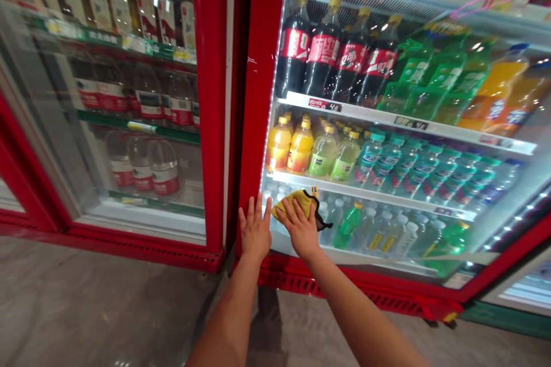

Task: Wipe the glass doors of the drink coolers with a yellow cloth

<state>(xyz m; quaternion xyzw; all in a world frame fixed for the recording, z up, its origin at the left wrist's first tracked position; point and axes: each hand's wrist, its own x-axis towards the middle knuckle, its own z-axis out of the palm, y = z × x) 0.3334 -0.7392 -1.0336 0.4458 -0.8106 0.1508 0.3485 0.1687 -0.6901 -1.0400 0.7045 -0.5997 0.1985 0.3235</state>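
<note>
A yellow cloth with a black edge point(305, 202) lies against the glass door of the right-hand red fridge point(263, 97), low and near its left side. My right hand point(300, 226) is spread flat on the cloth, fingers apart, pressing it to the glass. Just to the left, my left hand point(255, 229) rests with fingers outstretched on the red door frame and the glass edge, holding nothing. Part of the cloth is hidden under my right hand.
Behind the glass stand cola bottles point(321, 51), yellow juice bottles point(300, 146) and teal-capped bottles point(387, 159) on shelves. A second red fridge point(213, 97) with bottles is at the left. Grey floor point(107, 304) lies below.
</note>
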